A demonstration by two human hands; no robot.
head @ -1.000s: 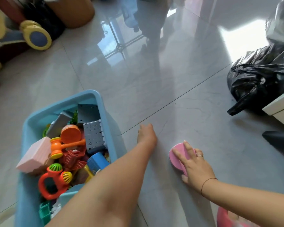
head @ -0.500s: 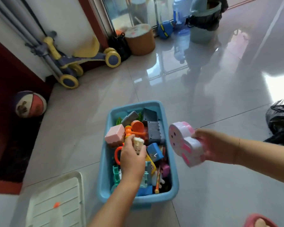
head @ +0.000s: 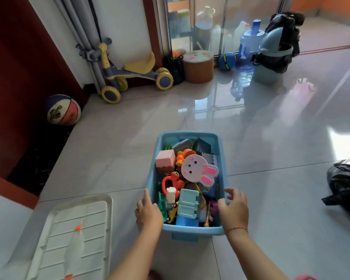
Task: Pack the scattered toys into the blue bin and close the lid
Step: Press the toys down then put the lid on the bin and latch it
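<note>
While we crouch over the glossy tiled floor, our left hand rests on the near left corner of the blue bin, its fingers curled over the rim in a grip. Our right hand sits at the near right corner, fingers spread and loose, touching the rim but clamped on nothing. Beside our left forearm lies the white lid, a ribbed plastic panel with rounded corners, flat on the floor and well apart from the bin.

Inside the bin, which stands uncovered and nearly full, we see a heap of hard plastic toys. Nearest us lies a pale teal hinged panel, with a small white block just left of it. A red ring-shaped rattle sits behind those. On top of the pile rests the pink bunny toy, flat and round-faced, its ears pointing right. A pink cube sits at the left wall, and grey slabs fill the far end.

Farther off, a basketball rests by the red wall, a yellow ride-on trike stands near the corner, and a black bag slumps at the right.
</note>
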